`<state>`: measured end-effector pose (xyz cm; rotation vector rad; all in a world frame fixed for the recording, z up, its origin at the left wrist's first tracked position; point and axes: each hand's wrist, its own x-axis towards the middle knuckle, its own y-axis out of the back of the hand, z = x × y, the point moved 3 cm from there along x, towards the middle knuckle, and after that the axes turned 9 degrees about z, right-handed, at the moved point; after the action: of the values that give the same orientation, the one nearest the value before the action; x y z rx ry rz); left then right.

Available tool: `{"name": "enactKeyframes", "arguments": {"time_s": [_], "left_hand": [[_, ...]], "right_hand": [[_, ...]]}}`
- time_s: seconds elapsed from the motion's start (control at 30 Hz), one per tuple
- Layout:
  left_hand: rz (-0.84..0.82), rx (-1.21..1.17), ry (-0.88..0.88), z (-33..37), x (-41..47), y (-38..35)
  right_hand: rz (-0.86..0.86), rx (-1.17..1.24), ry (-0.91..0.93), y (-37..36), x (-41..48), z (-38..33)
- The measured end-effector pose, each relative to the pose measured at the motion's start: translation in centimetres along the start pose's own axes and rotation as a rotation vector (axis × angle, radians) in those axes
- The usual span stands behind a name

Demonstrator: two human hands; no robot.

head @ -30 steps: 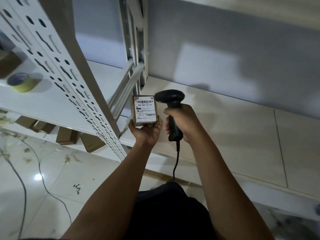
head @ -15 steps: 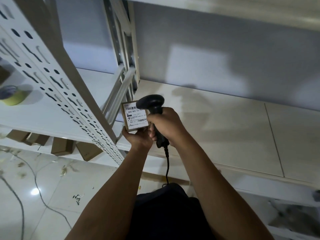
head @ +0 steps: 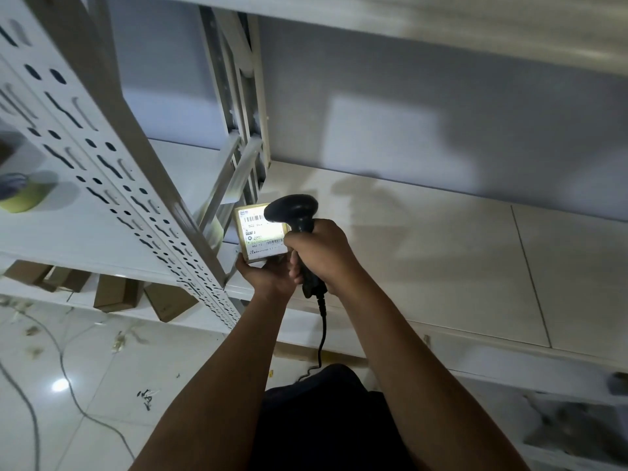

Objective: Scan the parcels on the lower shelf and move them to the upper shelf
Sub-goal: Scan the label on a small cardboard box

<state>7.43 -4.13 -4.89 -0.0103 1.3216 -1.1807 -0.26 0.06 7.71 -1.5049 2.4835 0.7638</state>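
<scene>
**Head view.** Just right of the perforated upright (head: 102, 171), the left hand (head: 268, 277) supports a small labelled parcel (head: 260, 239) from below. Its grip is clamped on the parcel's lower edge, and the label faces up, brightly lit. Farther right of the upright, the right hand (head: 323, 256) has its grip wrapped tight round the handle of a black barcode scanner (head: 292, 210). The scanner head overlaps the parcel's upper right corner, and its cable (head: 323, 331) hangs below. Both are held in front of a beige shelf board (head: 441, 266) right of the upright. Left of the upright, brown cardboard parcels (head: 117, 294) lie on a lower shelf (head: 78, 300), and a tape roll (head: 20, 198) sits on the white shelf (head: 68, 232) above.
</scene>
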Motion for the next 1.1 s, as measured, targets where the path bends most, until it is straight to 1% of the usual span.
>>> {"name": "enactKeyframes", "arguments": {"time_s": [0.2, 0.3, 0.43, 0.57, 0.63, 0.7, 0.8, 0.87, 0.93, 0.97, 1.1], "left_hand": [[-0.013, -0.067, 0.004, 0.1, -0.6, -0.4], [-0.024, -0.052, 0.001, 0.0, -0.7, -0.4], [0.016, -0.011, 0.011, -0.1, -0.5, 0.0], [-0.004, -0.023, 0.009, -0.1, -0.2, 0.2], [-0.018, -0.07, 0.025, -0.2, 0.3, 0.5], [-0.037, -0.211, 0.082, -0.4, 1.1, 0.7], [-0.06, -0.316, 0.123, -0.3, 1.9, 1.0], [-0.085, -0.352, 0.13, -0.1, 1.8, 1.0], [-0.098, -0.364, 0.145, 0.1, 1.7, 1.0], [-0.1, -0.358, 0.145, 0.2, 1.7, 1.1], [-0.114, -0.327, 0.169, 0.1, 1.6, 1.0]], "right_hand": [[0.0, 0.005, -0.011, 0.2, -0.3, 0.0], [-0.002, 0.022, -0.022, 0.4, -0.5, 0.0], [0.001, 0.029, -0.019, 0.4, -0.5, 0.2], [0.013, 0.019, -0.011, 0.5, -0.1, 0.7], [0.023, 0.04, -0.02, 0.5, 0.2, 1.1], [0.073, 0.059, -0.033, 0.8, 1.0, 1.8], [0.168, 0.124, -0.129, 1.9, 3.3, 3.8], [0.212, 0.279, -0.248, 2.6, 4.8, 5.8], [0.275, 0.462, -0.328, 3.3, 6.2, 7.7], [0.302, 0.505, -0.361, 3.5, 6.8, 8.7], [0.307, 0.558, -0.472, 3.2, 8.6, 11.8]]}}
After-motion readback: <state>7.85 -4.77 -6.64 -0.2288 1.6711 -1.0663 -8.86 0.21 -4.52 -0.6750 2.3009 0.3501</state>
